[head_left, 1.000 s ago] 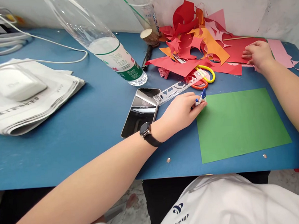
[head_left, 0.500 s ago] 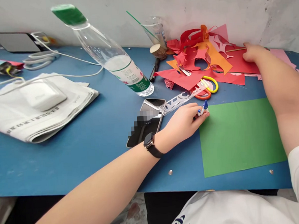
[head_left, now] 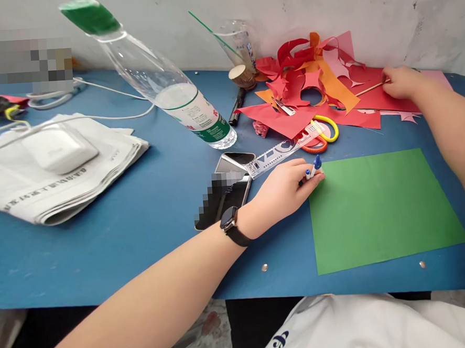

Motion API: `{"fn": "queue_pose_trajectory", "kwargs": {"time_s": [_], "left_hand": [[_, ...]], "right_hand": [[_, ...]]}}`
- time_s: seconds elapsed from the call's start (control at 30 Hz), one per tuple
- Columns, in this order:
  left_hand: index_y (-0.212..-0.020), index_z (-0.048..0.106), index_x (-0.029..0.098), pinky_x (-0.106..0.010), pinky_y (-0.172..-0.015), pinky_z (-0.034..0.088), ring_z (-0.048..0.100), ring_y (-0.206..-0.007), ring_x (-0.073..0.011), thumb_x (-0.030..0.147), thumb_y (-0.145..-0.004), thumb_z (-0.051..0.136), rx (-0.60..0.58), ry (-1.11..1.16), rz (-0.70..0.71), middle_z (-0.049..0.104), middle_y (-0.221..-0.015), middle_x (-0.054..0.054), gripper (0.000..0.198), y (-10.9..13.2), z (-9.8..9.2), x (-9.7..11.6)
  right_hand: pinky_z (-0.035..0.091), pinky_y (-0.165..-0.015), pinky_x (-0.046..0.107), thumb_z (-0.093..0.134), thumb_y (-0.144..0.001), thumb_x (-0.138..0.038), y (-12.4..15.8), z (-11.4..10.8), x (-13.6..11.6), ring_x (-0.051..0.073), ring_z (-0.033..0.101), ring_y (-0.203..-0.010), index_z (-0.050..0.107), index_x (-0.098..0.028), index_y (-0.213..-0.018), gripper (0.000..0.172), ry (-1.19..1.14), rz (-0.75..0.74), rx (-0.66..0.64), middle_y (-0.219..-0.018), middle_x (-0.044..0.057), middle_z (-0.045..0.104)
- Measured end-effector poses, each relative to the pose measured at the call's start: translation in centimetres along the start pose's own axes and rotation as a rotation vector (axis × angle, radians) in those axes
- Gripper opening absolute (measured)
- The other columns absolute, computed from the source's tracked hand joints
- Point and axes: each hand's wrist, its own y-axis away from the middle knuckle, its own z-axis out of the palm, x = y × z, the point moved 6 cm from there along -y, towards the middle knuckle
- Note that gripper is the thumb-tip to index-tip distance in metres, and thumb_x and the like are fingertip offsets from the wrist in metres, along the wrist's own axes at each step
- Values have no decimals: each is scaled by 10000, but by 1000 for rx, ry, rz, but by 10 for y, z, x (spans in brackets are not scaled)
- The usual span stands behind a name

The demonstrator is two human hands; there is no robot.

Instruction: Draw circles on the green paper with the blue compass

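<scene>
Green sheet [head_left: 384, 212], near right, flat on the blue table [head_left: 144, 268]: looks light, easily creased, best taken by an edge. Left hand [head_left: 283, 189], at the sheet's far left corner: thumb and fingers curled round a blue-and-white tool [head_left: 317, 163], probably a compass; likely light, stiff, best held by its top; lower end hidden. Right hand [head_left: 402, 83], far right, above red paper [head_left: 377, 100]: fingers pinched on a thin stick [head_left: 369, 88]; probably light, snappable, best gripped mid-length; right end concealed by the fingers.
</scene>
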Motion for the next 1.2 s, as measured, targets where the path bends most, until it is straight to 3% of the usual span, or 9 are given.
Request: {"fn": "queue_pose_trajectory", "kwargs": {"time_s": [0.17, 0.43, 0.73, 1.03, 1.13, 1.2], "left_hand": [[-799, 378, 286, -349, -726, 446, 667, -786, -222, 338, -1236, 703, 29, 4, 19, 555, -780, 3, 547, 0, 0, -3], [-789, 382, 278, -333, -714, 465, 691, -762, -204, 339, -1230, 710, 40, 2, 36, 699, -836, -23, 553, -2, -1, -6], [-770, 379, 283, -328, -776, 526, 729, -822, -221, 353, -1208, 733, 44, 16, 29, 647, -780, -12, 568, -4, 0, -7], [-763, 413, 285, -340, -783, 541, 703, -796, -226, 384, -1219, 729, 45, 4, 31, 663, -769, -15, 564, -6, -1, -9], [-762, 392, 288, -349, -792, 542, 719, -812, -234, 371, -1211, 720, 44, 5, 32, 665, -769, -19, 562, -6, -1, -8], [-762, 389, 289, -353, -797, 542, 735, -826, -238, 371, -1208, 717, 43, 9, 29, 674, -777, -23, 559, -6, -1, -8]], "right_hand": [[751, -1280, 570, 879, -1204, -572, 26, -4, 9, 304, 808, -1477, 776, -188, -1652, 599, 181, 181, -122, -1670, 172, 790], [743, -1294, 546, 872, -1211, -568, 32, -4, -3, 296, 804, -1483, 797, -211, -1626, 552, 149, 171, -178, -1679, 171, 791], [755, -1261, 509, 823, -1244, -571, 76, -3, 19, 252, 819, -1399, 831, -240, -1544, 446, 17, 217, -206, -1612, 145, 825], [747, -1290, 514, 816, -1246, -574, 105, -17, 48, 265, 801, -1467, 826, -268, -1581, 453, -173, 340, -100, -1698, 152, 787], [764, -1248, 519, 846, -1227, -584, 106, -31, 34, 269, 814, -1433, 813, -236, -1590, 504, -281, 352, 34, -1650, 150, 801], [777, -1106, 444, 798, -1254, -590, 106, -46, 13, 227, 836, -1251, 795, -215, -1567, 487, -333, 322, 134, -1495, 131, 842]]}}
